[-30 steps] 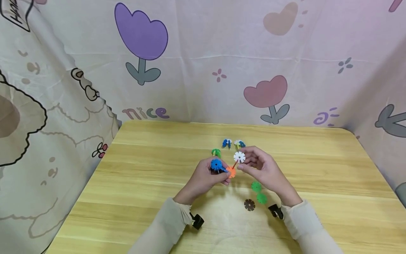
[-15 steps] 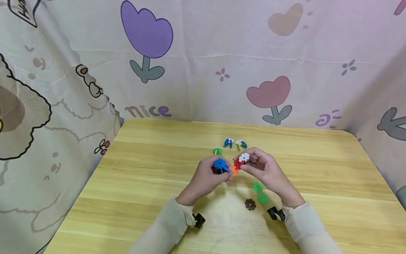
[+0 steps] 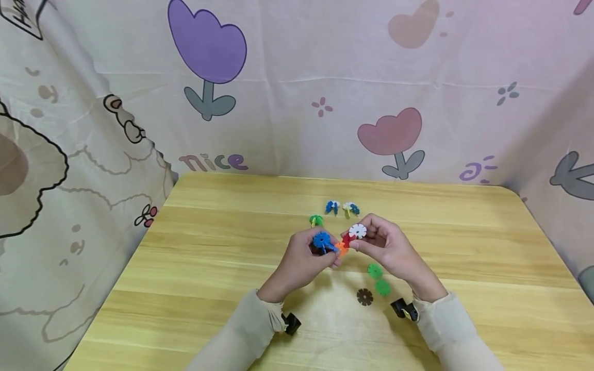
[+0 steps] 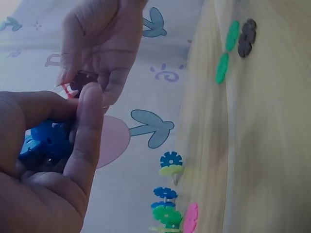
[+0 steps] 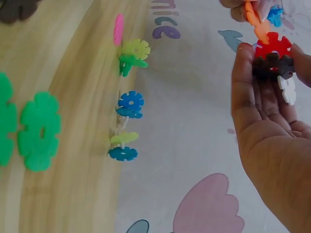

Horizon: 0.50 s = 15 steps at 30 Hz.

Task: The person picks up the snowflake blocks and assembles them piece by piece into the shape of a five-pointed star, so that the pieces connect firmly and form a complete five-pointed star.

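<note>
Both hands work on one cluster of notched plastic snowflake discs, raised in front of me. My left hand [image 3: 297, 263] holds its blue discs [image 3: 321, 239], with thumb and fingertips at the orange disc [image 3: 342, 248]. From the other side, my right hand [image 3: 392, 250] pinches the red disc [image 5: 274, 43] between thumb and fingers. A dark brown disc [image 5: 265, 70] and a white disc [image 3: 358, 231] sit against the red one. In the right wrist view the orange disc's edge meets the red disc's rim. The left fingers partly hide the blue discs.
Two green discs [image 3: 374, 271] and a brown disc [image 3: 364, 297] lie flat on the wooden table [image 3: 209, 288] near the right wrist. Farther back stand a blue-and-white cluster [image 3: 332, 207], a white, yellow and blue cluster [image 3: 351, 208] and a green-and-yellow one [image 3: 316, 220]. A pink disc [image 5: 118, 29] stands beside them.
The red disc, edge-on a second ago, has turned to show its face, and the white disc has shifted slightly right. Over the last half second the hands have barely moved.
</note>
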Tool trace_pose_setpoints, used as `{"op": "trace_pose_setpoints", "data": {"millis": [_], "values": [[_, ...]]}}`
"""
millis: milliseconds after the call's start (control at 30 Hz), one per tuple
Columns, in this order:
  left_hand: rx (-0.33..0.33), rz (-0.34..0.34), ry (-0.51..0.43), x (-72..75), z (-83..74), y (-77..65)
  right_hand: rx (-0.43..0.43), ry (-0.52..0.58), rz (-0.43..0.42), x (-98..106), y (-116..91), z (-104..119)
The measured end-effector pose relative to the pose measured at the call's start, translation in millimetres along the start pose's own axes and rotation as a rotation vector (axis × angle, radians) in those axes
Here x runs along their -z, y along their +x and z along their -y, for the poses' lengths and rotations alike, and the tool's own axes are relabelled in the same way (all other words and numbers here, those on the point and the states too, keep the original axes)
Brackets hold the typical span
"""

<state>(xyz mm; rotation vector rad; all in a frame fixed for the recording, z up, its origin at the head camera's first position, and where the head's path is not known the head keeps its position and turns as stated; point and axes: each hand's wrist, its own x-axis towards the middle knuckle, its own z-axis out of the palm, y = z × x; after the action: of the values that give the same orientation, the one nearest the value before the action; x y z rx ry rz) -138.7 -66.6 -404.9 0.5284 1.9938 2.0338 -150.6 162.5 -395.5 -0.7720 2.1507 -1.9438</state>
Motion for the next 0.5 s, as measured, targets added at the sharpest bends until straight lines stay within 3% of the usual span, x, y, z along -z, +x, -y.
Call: {"op": "trace_pose_setpoints", "data": {"millis": [500], "values": [[0.058, 0.079, -0.117, 1.6, 7.2, 4.1, -0.067, 0.012, 0.049, 2.3, -1.1, 2.7]]}}
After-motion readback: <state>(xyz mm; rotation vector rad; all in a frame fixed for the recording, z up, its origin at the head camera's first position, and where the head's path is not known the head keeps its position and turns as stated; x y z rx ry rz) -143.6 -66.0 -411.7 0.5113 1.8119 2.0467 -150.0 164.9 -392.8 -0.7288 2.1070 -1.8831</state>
